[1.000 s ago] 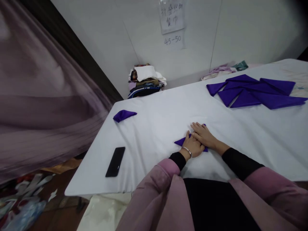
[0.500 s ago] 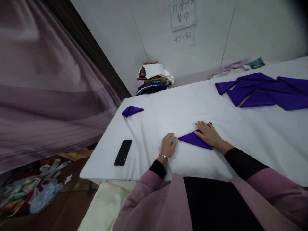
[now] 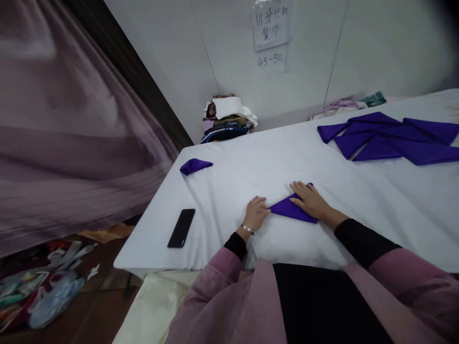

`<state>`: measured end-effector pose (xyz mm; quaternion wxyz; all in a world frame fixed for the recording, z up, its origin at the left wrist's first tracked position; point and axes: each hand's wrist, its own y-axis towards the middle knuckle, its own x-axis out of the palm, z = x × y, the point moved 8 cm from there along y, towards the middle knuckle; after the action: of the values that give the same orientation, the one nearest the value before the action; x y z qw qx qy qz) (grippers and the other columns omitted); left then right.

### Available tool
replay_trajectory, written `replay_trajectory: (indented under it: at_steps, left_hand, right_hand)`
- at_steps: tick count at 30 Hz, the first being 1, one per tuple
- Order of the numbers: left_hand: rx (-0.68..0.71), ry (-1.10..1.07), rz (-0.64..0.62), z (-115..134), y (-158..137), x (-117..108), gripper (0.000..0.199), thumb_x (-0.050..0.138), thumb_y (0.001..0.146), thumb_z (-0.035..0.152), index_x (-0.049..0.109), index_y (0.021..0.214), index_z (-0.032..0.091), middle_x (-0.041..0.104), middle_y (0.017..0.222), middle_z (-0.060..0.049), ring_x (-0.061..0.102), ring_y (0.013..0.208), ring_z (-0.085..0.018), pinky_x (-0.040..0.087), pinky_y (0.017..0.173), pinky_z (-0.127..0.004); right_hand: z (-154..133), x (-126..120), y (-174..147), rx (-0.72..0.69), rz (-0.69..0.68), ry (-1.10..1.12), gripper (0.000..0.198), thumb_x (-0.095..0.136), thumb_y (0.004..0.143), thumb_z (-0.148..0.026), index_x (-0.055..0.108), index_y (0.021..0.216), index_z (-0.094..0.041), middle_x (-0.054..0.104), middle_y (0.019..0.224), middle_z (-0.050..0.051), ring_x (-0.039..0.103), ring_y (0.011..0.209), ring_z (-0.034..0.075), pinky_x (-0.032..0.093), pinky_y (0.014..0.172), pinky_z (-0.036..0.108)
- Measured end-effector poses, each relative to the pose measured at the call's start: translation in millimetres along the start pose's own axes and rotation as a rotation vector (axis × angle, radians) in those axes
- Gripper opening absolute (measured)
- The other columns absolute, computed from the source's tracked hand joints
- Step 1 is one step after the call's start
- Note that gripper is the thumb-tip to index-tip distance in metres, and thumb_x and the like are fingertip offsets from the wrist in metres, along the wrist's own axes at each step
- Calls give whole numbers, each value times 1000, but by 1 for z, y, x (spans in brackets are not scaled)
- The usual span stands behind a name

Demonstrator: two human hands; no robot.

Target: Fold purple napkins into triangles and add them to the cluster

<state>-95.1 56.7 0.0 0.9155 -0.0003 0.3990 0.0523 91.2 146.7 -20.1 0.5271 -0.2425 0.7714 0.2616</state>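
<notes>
A purple cloth napkin, folded into a narrow triangle, lies on the white-covered table in front of me. My right hand rests flat across its wider end, fingers spread and pressing on the cloth. At the pointed left tip, my left hand has its thumb and fingers closed together on the corner. A silvery bracelet circles the left wrist. Farther left sits a small folded purple cloth, apart from both hands.
A black phone lies near the table's left edge. Several folded purple napkins overlap at the back right. Against the wall stands a clothes stack. A curtain hangs at left, with plastic bags on the floor.
My left hand has shifted slightly right and taken the napkin's pointed tip. My right hand stays spread on the cloth. The view has moved a little.
</notes>
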Motion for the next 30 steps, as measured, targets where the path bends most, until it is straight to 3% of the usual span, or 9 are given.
replay_trajectory:
  at_steps: [5,8,13,17,23,30]
  left_hand:
    - [123,141,-192,10,-15,9,7,58,81,20,63,79,24,54,130,2,27,135,-20,15,112,-49]
    - [173,182,-236,13,-20,10,11,52,84,21,62,84,25,52,132,2,24,137,-19,14,111,-49]
    - [234,235,-244,16,-16,5,15,48,84,16,61,84,24,53,130,0,23,137,-19,16,111,-48]
    - [260,267,-141,12,-5,-4,18,45,84,12,60,83,22,53,128,-2,23,137,-20,16,112,-48]
    - [167,175,-85,4,-5,-3,13,50,82,14,61,82,22,54,128,-2,28,135,-21,20,111,-48]
    - [-25,38,-104,-1,-8,2,5,60,80,24,62,84,24,50,133,-1,27,135,-23,14,111,-54]
  right_hand:
    - [-6,0,-4,-70,-19,6,68,24,90,-60,27,144,-19,33,146,11,22,137,26,19,110,49]
    - [-7,0,-5,-89,-28,8,67,24,90,-60,28,144,-21,33,146,10,23,136,26,19,110,49]
    - [-12,-2,-3,-116,-53,-19,67,22,90,-61,33,141,-20,34,146,10,24,136,25,19,110,48]
    - [-13,-4,4,-79,-37,-26,67,22,90,-62,35,141,-21,36,145,11,25,135,26,20,109,49]
    - [-12,-2,8,-71,-29,-11,68,23,89,-62,37,140,-19,35,145,13,24,136,27,19,109,49]
    - [-9,-1,6,-80,-6,-33,67,24,90,-61,37,140,-18,37,144,12,27,135,27,21,108,48]
